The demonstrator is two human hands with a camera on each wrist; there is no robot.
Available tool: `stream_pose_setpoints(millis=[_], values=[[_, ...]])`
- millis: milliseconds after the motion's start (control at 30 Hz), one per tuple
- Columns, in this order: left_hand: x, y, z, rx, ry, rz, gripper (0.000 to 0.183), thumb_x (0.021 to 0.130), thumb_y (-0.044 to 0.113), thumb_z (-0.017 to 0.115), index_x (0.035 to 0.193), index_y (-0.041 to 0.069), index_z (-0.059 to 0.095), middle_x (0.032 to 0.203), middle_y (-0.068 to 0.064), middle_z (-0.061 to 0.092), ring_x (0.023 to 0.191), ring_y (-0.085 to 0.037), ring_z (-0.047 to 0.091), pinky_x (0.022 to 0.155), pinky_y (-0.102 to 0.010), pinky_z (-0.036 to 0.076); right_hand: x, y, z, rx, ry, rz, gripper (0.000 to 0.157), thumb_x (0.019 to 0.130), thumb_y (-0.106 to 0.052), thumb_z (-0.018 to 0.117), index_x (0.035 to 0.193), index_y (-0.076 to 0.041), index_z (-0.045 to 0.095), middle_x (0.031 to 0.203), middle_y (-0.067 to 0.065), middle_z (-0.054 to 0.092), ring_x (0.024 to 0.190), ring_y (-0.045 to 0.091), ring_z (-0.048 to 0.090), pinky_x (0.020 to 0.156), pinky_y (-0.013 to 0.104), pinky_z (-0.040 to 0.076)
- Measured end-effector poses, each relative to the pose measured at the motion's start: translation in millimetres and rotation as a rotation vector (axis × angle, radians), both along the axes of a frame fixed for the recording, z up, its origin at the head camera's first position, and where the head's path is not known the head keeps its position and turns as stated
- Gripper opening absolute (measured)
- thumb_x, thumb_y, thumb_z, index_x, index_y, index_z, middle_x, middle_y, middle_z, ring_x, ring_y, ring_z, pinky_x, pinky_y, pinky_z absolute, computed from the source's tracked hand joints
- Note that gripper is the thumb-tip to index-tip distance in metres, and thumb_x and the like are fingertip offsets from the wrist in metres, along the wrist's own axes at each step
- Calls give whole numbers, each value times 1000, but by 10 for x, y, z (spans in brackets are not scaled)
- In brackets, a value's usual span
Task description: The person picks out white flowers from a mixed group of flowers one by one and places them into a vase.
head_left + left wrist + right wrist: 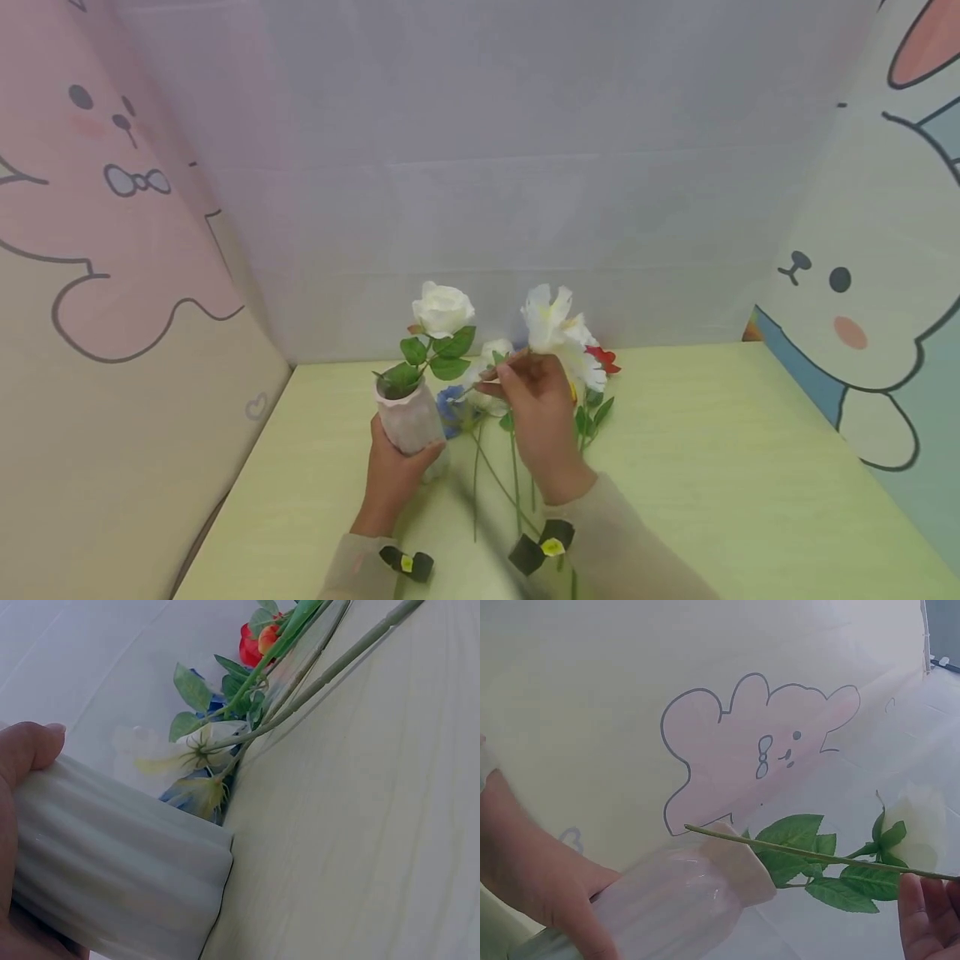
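My left hand (393,475) grips a white ribbed vase (411,421) around its side, with the thumb across its front. A white rose (442,310) with green leaves stands in the vase, its bloom above the mouth. In my right hand (543,425), the fingers pinch the stem of a white, wide-petalled flower (551,321). The right wrist view shows that thin green stem (810,853) pointing towards the vase, its free end overlapping the mouth. In the left wrist view, the lower part of the vase (120,862) is tilted, with its base edge at the tabletop.
Several loose flowers lie on the pale yellow table (712,467) behind and below the right hand, including a blue flower (451,408) and a red flower (606,359). Their stems (515,475) run towards the front. A white back wall (487,192) and cartoon-printed side walls enclose the table.
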State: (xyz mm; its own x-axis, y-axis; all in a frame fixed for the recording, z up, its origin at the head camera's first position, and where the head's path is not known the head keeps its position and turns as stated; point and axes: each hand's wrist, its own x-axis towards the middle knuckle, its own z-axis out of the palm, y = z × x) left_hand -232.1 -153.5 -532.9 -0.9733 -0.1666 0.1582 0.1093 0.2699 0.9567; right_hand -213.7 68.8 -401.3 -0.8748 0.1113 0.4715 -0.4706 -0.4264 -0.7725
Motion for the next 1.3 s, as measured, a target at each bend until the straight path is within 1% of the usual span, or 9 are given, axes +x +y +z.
stream_pose_setpoints(millis=[167, 333, 633, 833, 1000, 1067, 1300], values=[[3, 7, 12, -5, -3, 0, 96, 77, 12, 92, 150, 12, 29, 129, -16, 56, 113, -33, 57, 95, -51, 45, -71, -21, 77, -56, 7, -22, 13, 101, 1, 62, 109, 0, 51, 100, 16, 60, 93, 30, 69, 85, 51, 58], [12, 13, 16, -6, 1, 7, 96, 76, 11, 92, 149, 12, 30, 127, -17, 57, 111, -34, 58, 94, -50, 46, -136, -30, 130, -87, 17, -36, 11, 101, 2, 61, 107, 0, 52, 98, 14, 60, 91, 26, 69, 84, 50, 58], [1, 1, -7, -8, -12, 4, 97, 77, 15, 92, 150, 12, 29, 128, -17, 57, 112, -34, 57, 94, -51, 46, -211, -37, 194, -110, -14, -50, 12, 100, 6, 59, 106, -2, 53, 97, 13, 61, 89, 24, 68, 83, 45, 59], [-2, -3, -7, 0, -8, 0, 97, 77, 14, 92, 150, 12, 29, 127, -17, 57, 111, -33, 58, 93, -50, 47, -251, -20, 211, -125, -59, -48, 13, 100, 6, 59, 105, -5, 53, 98, 13, 61, 90, 25, 68, 85, 47, 59], [-3, -3, -5, -3, -3, 3, 96, 77, 14, 92, 150, 12, 29, 126, -17, 57, 110, -33, 57, 93, -50, 47, -281, -5, 225, -166, -66, -36, 13, 101, 6, 59, 105, -5, 53, 98, 13, 60, 90, 27, 68, 85, 48, 59], [1, -2, 0, -8, 2, 5, 95, 77, 13, 92, 149, 12, 30, 125, -17, 57, 110, -33, 58, 92, -50, 47, -284, -4, 232, -153, -55, -42, 13, 101, 5, 59, 106, -5, 52, 98, 13, 60, 91, 28, 68, 85, 49, 58], [17, 2, 13, -16, 16, 3, 95, 77, 13, 92, 149, 12, 29, 125, -17, 58, 109, -33, 58, 91, -50, 48, -260, -35, 216, -38, -34, -91, 11, 101, 4, 60, 107, -1, 52, 98, 13, 61, 91, 25, 68, 85, 47, 59]])
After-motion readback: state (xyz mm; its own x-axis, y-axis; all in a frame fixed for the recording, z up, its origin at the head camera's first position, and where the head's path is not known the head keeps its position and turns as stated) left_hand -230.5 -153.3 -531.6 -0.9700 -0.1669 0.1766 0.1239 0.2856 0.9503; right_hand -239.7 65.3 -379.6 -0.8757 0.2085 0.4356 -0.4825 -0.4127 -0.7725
